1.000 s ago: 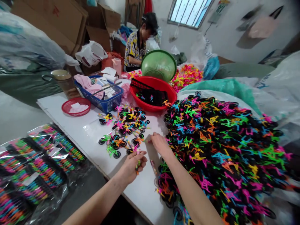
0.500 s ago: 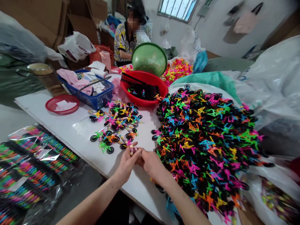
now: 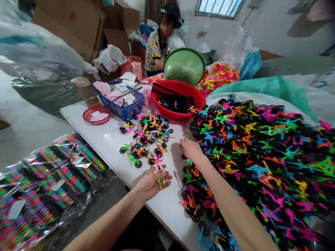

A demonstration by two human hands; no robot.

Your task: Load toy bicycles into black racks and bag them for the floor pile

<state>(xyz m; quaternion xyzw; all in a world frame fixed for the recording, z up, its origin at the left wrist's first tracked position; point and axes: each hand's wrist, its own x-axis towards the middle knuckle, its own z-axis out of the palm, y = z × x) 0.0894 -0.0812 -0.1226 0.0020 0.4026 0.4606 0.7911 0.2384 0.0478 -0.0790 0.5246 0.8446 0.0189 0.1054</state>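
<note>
My left hand (image 3: 155, 181) is palm up over the white table, fingers curled loosely around several thin patterned tubes (image 3: 161, 180) in pink, yellow and blue. My right hand (image 3: 192, 150) is at the left edge of a big heap of toy bicycles (image 3: 235, 150), its fingers closed on one whose black wheel shows beneath them; most of that bicycle is hidden. Between the hands, a single patterned tube (image 3: 177, 179) lies by the heap. Beyond my left hand sits a smaller group of toy bicycles (image 3: 143, 132) with similar tubes among them.
Behind are a red basin (image 3: 159, 104) with black pieces, a green basin (image 3: 183, 66), a blue basket (image 3: 133, 104) and a small red basket (image 3: 96, 120). Packed bags of toy bicycles (image 3: 65, 177) lie at lower left. A person (image 3: 154, 48) sits across the table.
My hands were together and have come apart. My right hand has moved forward to the heap's edge; my left has turned palm up with the tubes. The view has swung left.
</note>
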